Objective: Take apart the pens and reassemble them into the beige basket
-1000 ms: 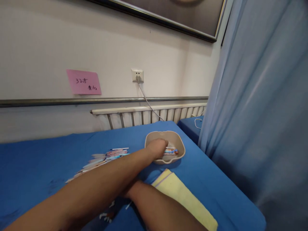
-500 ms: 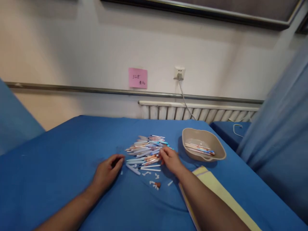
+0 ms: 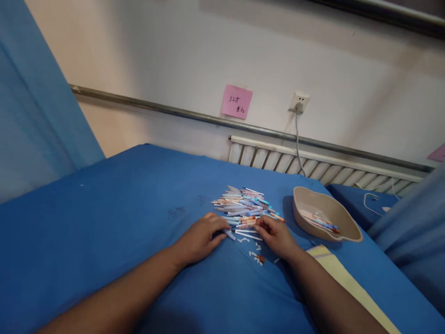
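A heap of pens (image 3: 243, 204), pale blue, lavender, grey and orange-patterned, lies on a blue cloth. My left hand (image 3: 203, 236) reaches in at the heap's near left edge. Its thumb and fingers are apart, beside a lavender pen part (image 3: 229, 234). On the other side, my right hand (image 3: 276, 235) has thumb and fingertips pinched at the right end of an orange-patterned pen (image 3: 247, 223). Two thin white sticks (image 3: 248, 235) lie between the hands. Nearer me are small white bits (image 3: 257, 260) with a brown piece (image 3: 261, 259) among them.
A beige basin (image 3: 328, 211) holding several pens (image 3: 318, 221) stands to the right. Yellow cloth or paper (image 3: 342, 273) lies under my right forearm. Behind the bed-like surface (image 3: 139, 195) are a radiator (image 3: 271, 157) and a plugged cable (image 3: 297, 139). Curtains (image 3: 41, 102) hang at both sides.
My view has turned and tilted, so everything sits further right. My left hand has moved in to the pens' left ends. The right hand stays at their right ends.
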A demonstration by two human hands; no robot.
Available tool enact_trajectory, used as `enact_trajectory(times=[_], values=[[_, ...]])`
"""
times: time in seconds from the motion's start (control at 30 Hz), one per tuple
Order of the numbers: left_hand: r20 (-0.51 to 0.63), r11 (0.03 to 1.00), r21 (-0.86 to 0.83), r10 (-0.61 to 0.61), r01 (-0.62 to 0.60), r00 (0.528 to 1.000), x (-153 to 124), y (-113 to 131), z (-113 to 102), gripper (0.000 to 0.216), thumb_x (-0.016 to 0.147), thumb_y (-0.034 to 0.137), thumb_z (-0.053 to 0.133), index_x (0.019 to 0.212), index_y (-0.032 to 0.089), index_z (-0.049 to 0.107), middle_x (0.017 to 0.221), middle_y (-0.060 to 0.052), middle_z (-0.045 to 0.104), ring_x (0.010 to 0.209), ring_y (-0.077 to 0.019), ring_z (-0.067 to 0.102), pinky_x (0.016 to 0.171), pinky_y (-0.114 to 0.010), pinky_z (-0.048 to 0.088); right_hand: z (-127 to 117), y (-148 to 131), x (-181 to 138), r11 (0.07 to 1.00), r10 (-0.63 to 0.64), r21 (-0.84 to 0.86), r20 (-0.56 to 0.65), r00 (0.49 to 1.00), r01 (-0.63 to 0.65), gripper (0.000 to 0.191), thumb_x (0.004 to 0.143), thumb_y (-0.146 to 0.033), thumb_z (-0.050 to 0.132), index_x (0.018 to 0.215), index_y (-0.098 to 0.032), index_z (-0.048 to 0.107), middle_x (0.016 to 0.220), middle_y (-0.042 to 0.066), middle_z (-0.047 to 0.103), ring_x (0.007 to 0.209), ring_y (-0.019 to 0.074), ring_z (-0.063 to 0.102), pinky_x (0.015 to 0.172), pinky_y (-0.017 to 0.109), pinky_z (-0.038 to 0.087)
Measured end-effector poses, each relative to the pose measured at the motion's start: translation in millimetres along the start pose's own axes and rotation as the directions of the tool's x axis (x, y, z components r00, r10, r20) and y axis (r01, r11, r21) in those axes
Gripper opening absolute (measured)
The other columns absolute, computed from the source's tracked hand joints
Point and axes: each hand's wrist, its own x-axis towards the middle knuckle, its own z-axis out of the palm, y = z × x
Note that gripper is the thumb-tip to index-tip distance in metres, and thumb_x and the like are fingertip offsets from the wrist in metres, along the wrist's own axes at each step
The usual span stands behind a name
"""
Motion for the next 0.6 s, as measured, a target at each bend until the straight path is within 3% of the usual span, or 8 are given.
enact_trajectory(times=[0.23,0.4,0.6], values=[[0.047,0.996,0.088,-0.014,0.01,0.999,1.7,-3.3,2.9,0.019,0.086,0.027,0.051,0.103,0.024,0.06,0.094,-0.004,0.06,0.094,-0.0203,0.051,0.084,-0.033,0.038,-8.1,-2.9,-1.6,0.979,-0.097,-0.155,0.198,0.975,0.129,0.009,0.082,-0.018,0.051,0.082,-0.021,0.059,0.077,0.0,0.061,0.07,0.0127,0.054,0.064,0.022,0.038],[0.065,0.993,0.108,-0.046,0.039,0.997,3.1,-3.2,3.5,0.011,0.085,0.028,0.053,0.091,0.021,0.059,0.091,-0.004,0.058,0.092,-0.02,0.049,0.081,-0.032,0.038,-10.0,-6.8,-1.4,0.951,-0.094,-0.261,0.261,0.961,0.164,0.011,0.08,-0.015,0.052,0.087,-0.021,0.058,0.082,0.001,0.062,0.077,0.0138,0.055,0.068,0.022,0.039],[0.092,0.99,0.126,-0.074,0.062,0.993,4.2,-0.8,3.0,0.014,0.087,0.033,0.05,0.089,0.021,0.057,0.087,-0.003,0.059,0.088,-0.0197,0.051,0.081,-0.032,0.038,-14.5,-22.1,-1.3,0.89,-0.089,-0.395,0.335,0.938,0.226,0.016,0.082,-0.014,0.047,0.093,-0.018,0.058,0.091,0.006,0.063,0.087,0.0169,0.055,0.077,0.024,0.038]])
